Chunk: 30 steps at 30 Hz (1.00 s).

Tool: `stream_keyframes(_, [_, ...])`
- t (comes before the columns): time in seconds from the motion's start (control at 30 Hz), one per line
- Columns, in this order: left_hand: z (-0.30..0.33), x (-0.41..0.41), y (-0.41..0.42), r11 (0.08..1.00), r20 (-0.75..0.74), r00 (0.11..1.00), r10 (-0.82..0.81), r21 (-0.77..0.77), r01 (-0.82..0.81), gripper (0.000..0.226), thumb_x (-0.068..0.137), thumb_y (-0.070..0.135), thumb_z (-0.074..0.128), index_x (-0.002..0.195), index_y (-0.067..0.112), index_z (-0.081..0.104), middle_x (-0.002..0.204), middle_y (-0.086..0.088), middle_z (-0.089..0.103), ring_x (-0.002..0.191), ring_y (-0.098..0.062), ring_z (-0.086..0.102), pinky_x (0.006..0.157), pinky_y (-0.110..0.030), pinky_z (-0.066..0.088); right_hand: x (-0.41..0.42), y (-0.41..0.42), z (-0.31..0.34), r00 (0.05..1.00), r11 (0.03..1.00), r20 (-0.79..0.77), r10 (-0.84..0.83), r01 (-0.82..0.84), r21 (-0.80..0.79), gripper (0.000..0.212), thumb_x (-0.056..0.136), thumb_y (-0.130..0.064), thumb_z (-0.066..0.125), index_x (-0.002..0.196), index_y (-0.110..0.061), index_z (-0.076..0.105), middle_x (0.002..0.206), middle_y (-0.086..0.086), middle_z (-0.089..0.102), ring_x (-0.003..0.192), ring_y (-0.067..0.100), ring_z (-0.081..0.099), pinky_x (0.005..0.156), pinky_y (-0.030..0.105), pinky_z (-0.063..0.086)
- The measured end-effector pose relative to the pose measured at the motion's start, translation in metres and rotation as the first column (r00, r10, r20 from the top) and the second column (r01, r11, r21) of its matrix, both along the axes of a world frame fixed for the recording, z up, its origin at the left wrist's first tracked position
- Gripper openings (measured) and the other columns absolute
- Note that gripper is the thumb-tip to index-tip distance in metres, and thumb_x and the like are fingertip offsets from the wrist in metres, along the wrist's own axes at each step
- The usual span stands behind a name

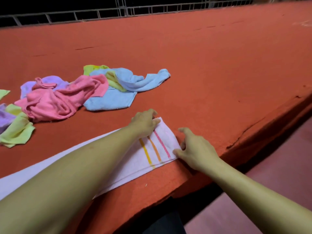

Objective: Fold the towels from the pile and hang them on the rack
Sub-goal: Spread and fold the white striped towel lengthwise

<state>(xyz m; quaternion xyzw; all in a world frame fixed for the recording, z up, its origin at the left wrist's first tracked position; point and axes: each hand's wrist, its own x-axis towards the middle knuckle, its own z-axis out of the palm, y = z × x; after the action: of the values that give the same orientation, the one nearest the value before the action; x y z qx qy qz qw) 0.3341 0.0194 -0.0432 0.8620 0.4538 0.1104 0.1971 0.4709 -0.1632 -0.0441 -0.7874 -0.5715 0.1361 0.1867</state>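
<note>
A long pale pink towel (162,149) with yellow, orange and pink stripes lies folded lengthwise along the front edge of the red table (219,65). My left hand (145,123) is at the towel's far right corner, fingers curled over it and thumb on the cloth. My right hand (195,149) is at the near right corner, pinching the edge between thumb and index finger, the other fingers spread. My left forearm hides much of the towel's middle. The pile of towels (67,97), pink, blue, purple and yellow-green, sits crumpled to the left.
More yellow-green and purple towels (15,129) lie at the far left edge. A metal wire frame (125,10) runs along the back of the table. The table's front edge (253,132) drops off to a pinkish floor (270,183) on the right.
</note>
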Motion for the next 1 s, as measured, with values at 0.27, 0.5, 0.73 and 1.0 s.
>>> stream_keyframes(0.27, [0.016, 0.004, 0.0, 0.998, 0.032, 0.997, -0.068, -0.018, 0.068, 0.02, 0.096, 0.028, 0.057, 0.114, 0.02, 0.065, 0.113, -0.001, 0.067, 0.103, -0.02, 0.061, 0.082, -0.024, 0.042, 0.005, 0.004, 0.008, 0.949, 0.998, -0.313, -0.04, 0.053, 0.033, 0.075, 0.073, -0.014, 0.074, 0.14, -0.02, 0.041, 0.074, -0.009, 0.064, 0.077, 0.015, 0.064, 0.075, 0.029, 0.048])
stream_keyframes(0.5, [0.026, 0.004, 0.009, 0.978, 0.18, 0.98, -0.091, -0.172, 0.122, 0.007, 0.094, 0.028, 0.064, 0.094, 0.022, 0.067, 0.091, 0.005, 0.068, 0.082, -0.009, 0.06, 0.069, -0.019, 0.045, 0.014, 0.006, 0.009, 0.835, 0.993, -0.542, -0.097, 0.12, 0.007, 0.076, 0.076, -0.001, 0.076, 0.141, -0.017, 0.04, 0.087, -0.002, 0.058, 0.054, 0.013, 0.056, 0.049, 0.026, 0.046])
stream_keyframes(0.73, [0.023, 0.011, 0.022, 0.969, 0.41, 0.91, 0.056, -0.241, 0.049, 0.013, 0.09, 0.021, 0.067, 0.101, 0.022, 0.062, 0.064, 0.013, 0.053, 0.069, -0.012, 0.051, 0.067, -0.027, 0.045, 0.027, 0.014, 0.013, 0.883, 0.98, -0.459, -0.094, 0.164, 0.116, 0.075, 0.076, -0.009, 0.077, 0.141, -0.025, 0.042, 0.106, -0.003, 0.06, 0.057, 0.015, 0.058, 0.056, 0.023, 0.043])
stream_keyframes(1.0, [0.004, 0.026, 0.024, 0.969, 0.248, 0.964, 0.094, -0.244, -0.032, 0.031, 0.084, 0.022, 0.074, 0.112, 0.018, 0.061, 0.085, 0.005, 0.067, 0.074, -0.011, 0.059, 0.076, -0.029, 0.05, 0.035, 0.015, 0.012, 0.974, 0.996, -0.211, -0.083, 0.089, 0.019, 0.071, 0.075, -0.022, 0.081, 0.137, -0.024, 0.047, 0.105, -0.002, 0.056, 0.098, 0.018, 0.057, 0.08, 0.024, 0.037])
